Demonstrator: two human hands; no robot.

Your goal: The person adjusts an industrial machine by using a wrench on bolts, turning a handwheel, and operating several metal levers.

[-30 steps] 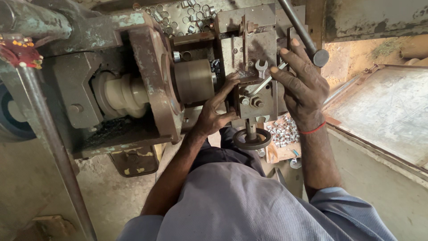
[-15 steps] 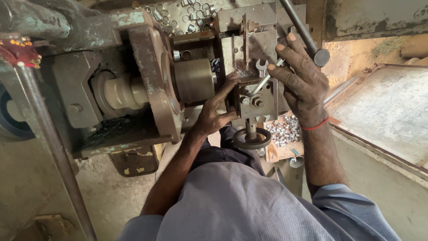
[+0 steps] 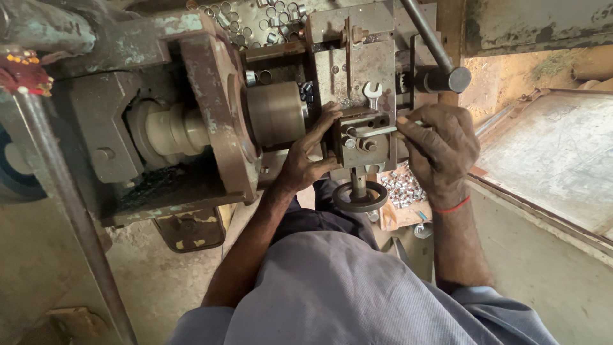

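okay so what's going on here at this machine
A person is at an old lathe. The right hand grips a spanner set on the tool post, while the left hand braces against the post's side beside the chuck. A second spanner lies above; a handwheel sits below.

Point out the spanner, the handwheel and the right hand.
spanner (image 3: 373,93), head view, on its open jaw end.
handwheel (image 3: 359,200), head view, on its front rim.
right hand (image 3: 440,150), head view, on its back.
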